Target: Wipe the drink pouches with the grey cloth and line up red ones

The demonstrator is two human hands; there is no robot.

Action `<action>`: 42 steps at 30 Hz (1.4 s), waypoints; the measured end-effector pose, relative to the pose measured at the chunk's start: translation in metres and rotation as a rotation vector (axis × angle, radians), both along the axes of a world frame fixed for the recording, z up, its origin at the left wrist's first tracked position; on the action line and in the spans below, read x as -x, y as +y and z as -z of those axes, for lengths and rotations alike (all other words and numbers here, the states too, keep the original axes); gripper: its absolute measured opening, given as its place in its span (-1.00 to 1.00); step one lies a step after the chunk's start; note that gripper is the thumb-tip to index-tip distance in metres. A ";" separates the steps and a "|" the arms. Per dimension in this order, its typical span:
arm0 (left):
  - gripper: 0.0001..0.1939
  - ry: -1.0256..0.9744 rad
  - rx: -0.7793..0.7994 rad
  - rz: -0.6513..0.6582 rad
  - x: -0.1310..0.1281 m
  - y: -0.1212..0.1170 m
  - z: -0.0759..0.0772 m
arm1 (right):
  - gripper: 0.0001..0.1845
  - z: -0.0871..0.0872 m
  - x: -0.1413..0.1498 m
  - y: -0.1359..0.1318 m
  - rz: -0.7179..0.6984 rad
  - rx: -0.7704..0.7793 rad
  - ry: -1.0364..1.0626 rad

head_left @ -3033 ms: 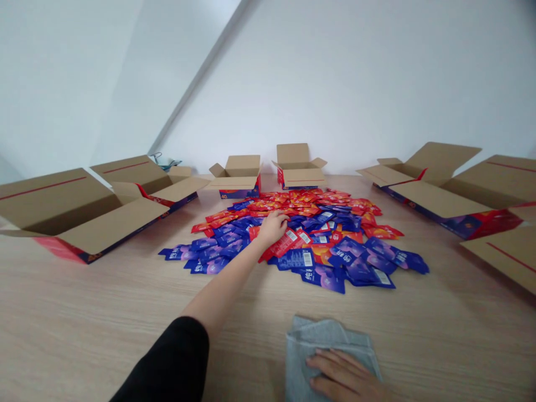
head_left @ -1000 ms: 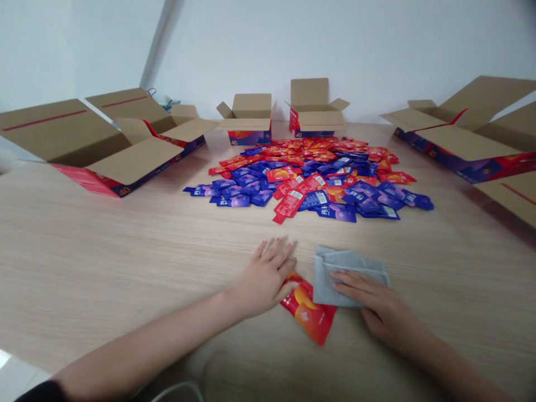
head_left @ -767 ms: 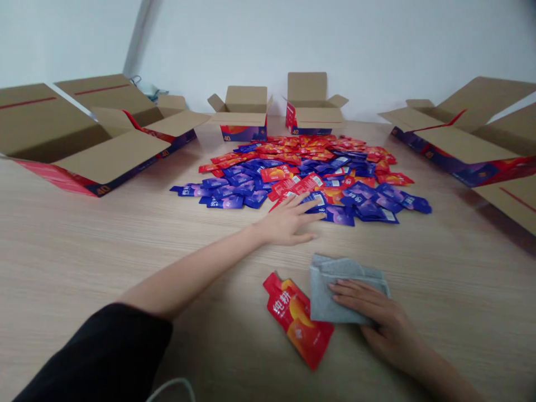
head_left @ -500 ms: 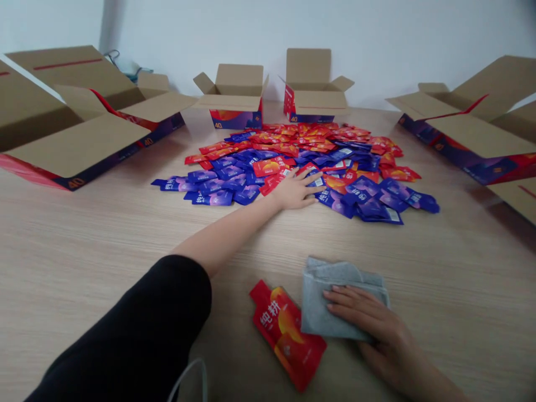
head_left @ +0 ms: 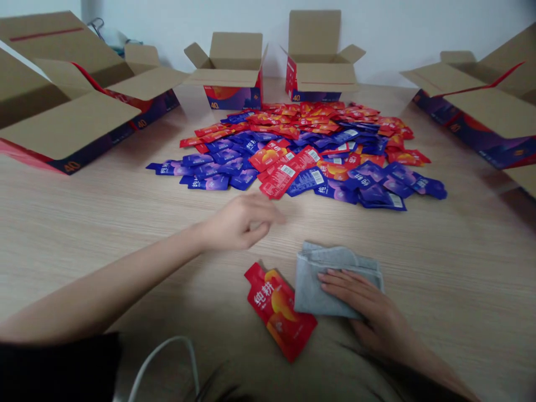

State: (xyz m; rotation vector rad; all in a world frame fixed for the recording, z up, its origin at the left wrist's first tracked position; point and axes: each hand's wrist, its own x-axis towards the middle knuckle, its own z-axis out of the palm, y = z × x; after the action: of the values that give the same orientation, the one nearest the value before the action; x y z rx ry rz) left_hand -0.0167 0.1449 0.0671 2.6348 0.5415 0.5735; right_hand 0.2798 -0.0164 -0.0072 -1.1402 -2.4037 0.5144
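Note:
My right hand point(head_left: 360, 298) lies flat, fingers stretched out, on a folded grey cloth point(head_left: 314, 268) near the table's front. A red pouch point(head_left: 278, 312) with an orange picture lies just left of the cloth, its right edge tucked under it. My left hand point(head_left: 240, 223) hovers above the wood between this pouch and a big pile of red and blue pouches point(head_left: 310, 151). Its fingers are loosely curled and slightly blurred, with nothing seen in them. It touches neither the pile nor the pouch.
Two small open cartons point(head_left: 232, 70) point(head_left: 320, 61) stand behind the pile. Large open cartons lie flat at the left point(head_left: 71, 120) and at the right point(head_left: 481, 106). A white cable point(head_left: 167, 354) loops at the bottom edge. The table point(head_left: 104, 223) is light wood.
My left hand lay on the near edge of the pile half a second ago; it has drawn back toward me and curled. The right hand stays on the cloth. The view has tilted down.

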 end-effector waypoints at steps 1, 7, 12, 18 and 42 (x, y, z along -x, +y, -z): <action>-0.65 0.067 0.049 0.053 0.013 -0.025 -0.001 | -0.30 -0.004 0.003 -0.001 0.023 0.001 0.002; -0.40 0.425 -0.096 -0.131 0.037 -0.126 0.046 | -0.29 -0.001 0.016 0.003 0.162 -0.055 0.019; -0.39 0.459 -0.140 -0.522 0.005 -0.137 0.064 | -0.39 -0.013 0.013 0.010 0.422 -0.063 0.013; -0.36 0.446 -0.164 -0.663 -0.017 -0.133 0.067 | -0.32 -0.053 0.072 0.012 0.523 -0.217 0.099; -0.40 0.485 -0.197 -0.490 0.000 -0.150 0.062 | -0.24 0.001 0.104 0.018 0.453 -0.145 -0.153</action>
State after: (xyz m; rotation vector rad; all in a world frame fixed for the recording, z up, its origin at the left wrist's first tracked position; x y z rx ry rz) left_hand -0.0167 -0.0053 0.0056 2.8364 1.3616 0.1068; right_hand 0.1760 0.0016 -0.0082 -1.6405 -2.1573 0.1059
